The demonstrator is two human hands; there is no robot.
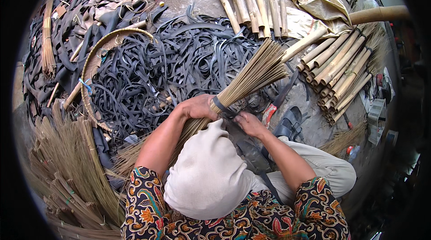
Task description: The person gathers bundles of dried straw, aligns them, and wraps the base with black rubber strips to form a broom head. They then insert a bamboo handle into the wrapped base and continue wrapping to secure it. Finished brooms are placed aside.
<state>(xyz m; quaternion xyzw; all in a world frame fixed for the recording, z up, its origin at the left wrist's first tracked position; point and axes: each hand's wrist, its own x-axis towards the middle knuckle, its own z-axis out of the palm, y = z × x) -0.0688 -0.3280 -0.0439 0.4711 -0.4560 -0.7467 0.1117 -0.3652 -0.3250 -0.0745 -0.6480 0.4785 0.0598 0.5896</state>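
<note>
Stick bundle (251,74) partly behind forearm (160,136)

Stick bundle (257,70) brn; strips (130,89) blk-gry; shirt (146,211) dk, multicol swirls.

Stick bundle (253,76) looks like rough, dry plant stuff, black strips (139,71) are kinda matt and rubbery, bamboo poles (340,61) pretty smooth, slight sheen.

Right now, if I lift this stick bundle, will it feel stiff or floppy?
The stick bundle likely feels stiff near the black strap, where it is drawn together. Its upper ends might splay, since they fan out.
</note>
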